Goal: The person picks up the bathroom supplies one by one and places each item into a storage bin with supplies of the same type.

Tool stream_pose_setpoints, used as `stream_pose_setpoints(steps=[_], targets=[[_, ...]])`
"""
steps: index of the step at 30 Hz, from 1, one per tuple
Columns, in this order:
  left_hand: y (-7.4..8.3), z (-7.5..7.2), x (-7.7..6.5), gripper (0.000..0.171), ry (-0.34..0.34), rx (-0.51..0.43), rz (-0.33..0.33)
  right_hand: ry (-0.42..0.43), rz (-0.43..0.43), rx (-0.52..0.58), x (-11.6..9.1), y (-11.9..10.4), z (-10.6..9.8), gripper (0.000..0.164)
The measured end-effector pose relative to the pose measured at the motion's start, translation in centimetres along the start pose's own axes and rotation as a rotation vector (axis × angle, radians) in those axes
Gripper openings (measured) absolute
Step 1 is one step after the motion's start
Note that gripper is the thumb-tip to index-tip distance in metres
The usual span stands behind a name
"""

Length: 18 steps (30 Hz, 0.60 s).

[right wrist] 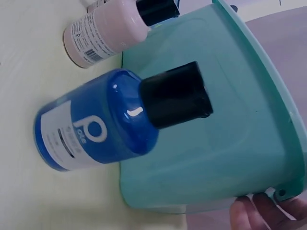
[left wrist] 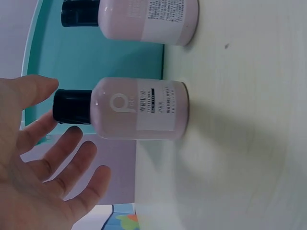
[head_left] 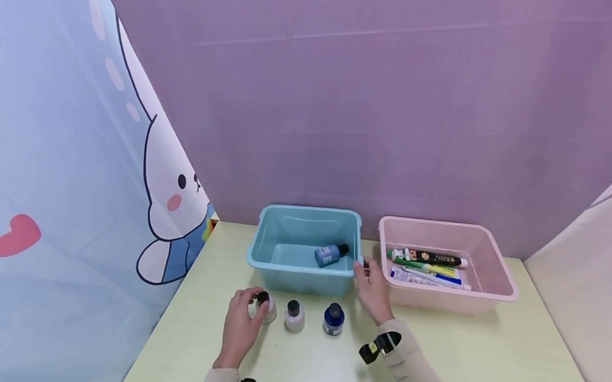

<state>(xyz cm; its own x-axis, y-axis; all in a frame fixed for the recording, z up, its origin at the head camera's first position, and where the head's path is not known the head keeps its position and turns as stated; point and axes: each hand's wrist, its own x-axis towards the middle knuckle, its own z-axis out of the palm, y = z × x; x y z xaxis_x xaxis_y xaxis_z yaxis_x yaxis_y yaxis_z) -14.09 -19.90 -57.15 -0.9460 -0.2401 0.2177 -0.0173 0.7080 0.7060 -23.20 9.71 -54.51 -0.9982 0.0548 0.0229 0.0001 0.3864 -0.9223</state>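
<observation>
My left hand (head_left: 242,324) is at the leftmost pale pink bottle (head_left: 270,311), which stands upright on the table. In the left wrist view, thumb and index finger lie on either side of its black cap (left wrist: 73,106), the other fingers spread loosely. A second pink bottle (head_left: 294,320) and a dark blue bottle (head_left: 333,323), both black-capped, stand to its right. Behind them is a light blue bin (head_left: 290,279), with a blue bottle (head_left: 328,255) lying inside. My right hand (head_left: 373,291) grips the bin's right rim, fingertips (right wrist: 242,213) under its corner.
A pink bin (head_left: 446,302) stands right of the blue one, holding several pens and tube-like items (head_left: 433,258). A purple cloth (head_left: 343,100) hangs right behind both bins. A patterned blue cloth (head_left: 65,170) borders the pale table (head_left: 485,360) on the left.
</observation>
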Motion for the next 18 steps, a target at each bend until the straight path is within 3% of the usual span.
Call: stream_pose_setpoints(steps=[7, 18], targets=[[-0.7, 0.4, 0.1, 0.039, -0.024, -0.011, -0.029, 0.002, -0.010, 0.112, 0.0, 0.6, 0.5, 0.052], [-1.4, 0.8, 0.4, 0.037, -0.023, -0.016, -0.028, -0.002, -0.011, 0.171, 0.1, 1.3, 1.1, 0.045]])
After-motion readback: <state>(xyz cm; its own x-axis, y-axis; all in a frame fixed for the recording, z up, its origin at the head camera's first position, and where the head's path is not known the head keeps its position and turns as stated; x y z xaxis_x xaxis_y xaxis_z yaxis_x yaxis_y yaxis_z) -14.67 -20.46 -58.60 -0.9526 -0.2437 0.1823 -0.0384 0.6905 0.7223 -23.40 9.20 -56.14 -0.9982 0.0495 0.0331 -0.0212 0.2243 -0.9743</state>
